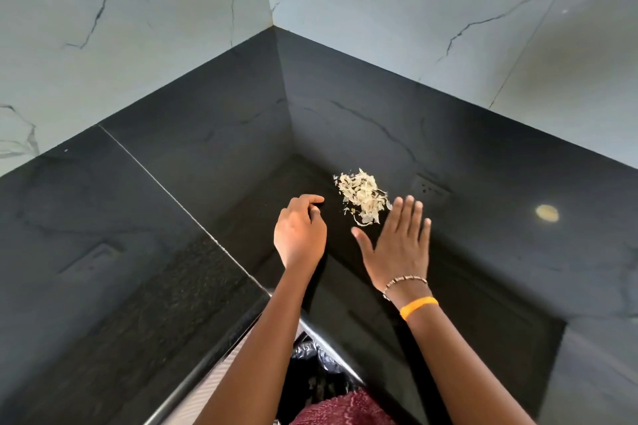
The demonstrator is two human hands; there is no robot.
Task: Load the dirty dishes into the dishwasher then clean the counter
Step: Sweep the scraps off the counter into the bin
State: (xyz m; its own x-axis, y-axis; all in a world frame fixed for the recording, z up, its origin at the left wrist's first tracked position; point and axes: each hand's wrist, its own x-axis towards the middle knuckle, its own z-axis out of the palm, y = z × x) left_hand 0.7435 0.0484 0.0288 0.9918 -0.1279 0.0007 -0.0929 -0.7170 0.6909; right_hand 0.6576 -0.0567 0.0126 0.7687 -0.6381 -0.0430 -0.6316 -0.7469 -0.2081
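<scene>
A small heap of pale, dry food scraps (362, 197) lies on the glossy black counter (145, 217) near the inner corner. My right hand (400, 241) is flat and open, fingers spread, its fingertips just at the heap's near right edge. My left hand (299, 231) hovers to the left of the heap with fingers curled and forefinger bent toward the counter; nothing shows in it. No dishes or dishwasher are in view.
Marble-patterned walls (138, 28) meet above the black backsplash (345, 114) at the corner. A wall socket reflects at the right (431, 187). Below the counter edge (214, 359) sits a black bin bag (317, 366).
</scene>
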